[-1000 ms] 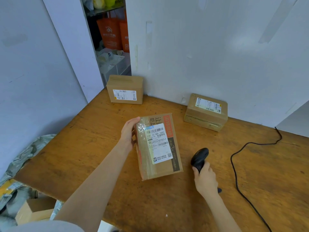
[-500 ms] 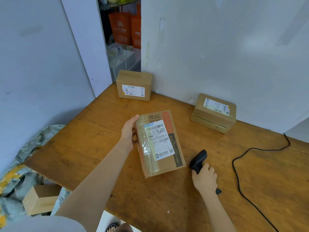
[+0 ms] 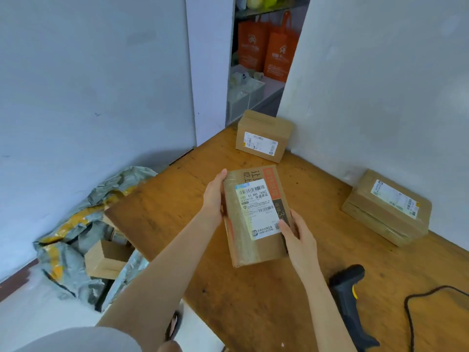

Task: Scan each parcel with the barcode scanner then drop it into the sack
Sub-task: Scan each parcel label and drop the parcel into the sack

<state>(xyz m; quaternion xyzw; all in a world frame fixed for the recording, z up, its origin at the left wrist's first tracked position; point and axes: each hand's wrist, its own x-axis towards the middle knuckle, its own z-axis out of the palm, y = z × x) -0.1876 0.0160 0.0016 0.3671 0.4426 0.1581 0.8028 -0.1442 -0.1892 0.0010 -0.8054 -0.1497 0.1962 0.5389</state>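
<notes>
Pale walls [image 3: 88, 85] meet at a corner behind a brown wooden desk [image 3: 165, 212], seen from above by the person working at it. Through a gap between the walls, orange carrier bags [image 3: 266, 47] stand on a shelf. On the floor to the left of the desk lies a crumpled grey and yellow sack [image 3: 63, 262], its mouth open, with a small cardboard box [image 3: 106, 260] inside. Two cardboard parcels rest on the desk against the wall, one at the back corner [image 3: 264, 135] and a flatter one on the right [image 3: 385, 207], each with a white label. A third parcel [image 3: 256, 214], label facing up, is held above the middle of the desk, well apart from the other two. The left hand [image 3: 214, 196] grips its far left edge and the right hand [image 3: 299, 237] grips its near right edge, fingers curled around the sides. The black barcode scanner [image 3: 351, 301] lies on the desk near the right forearm, in neither hand. Its dark cable [image 3: 411, 313] curves across the wood beside it.
</notes>
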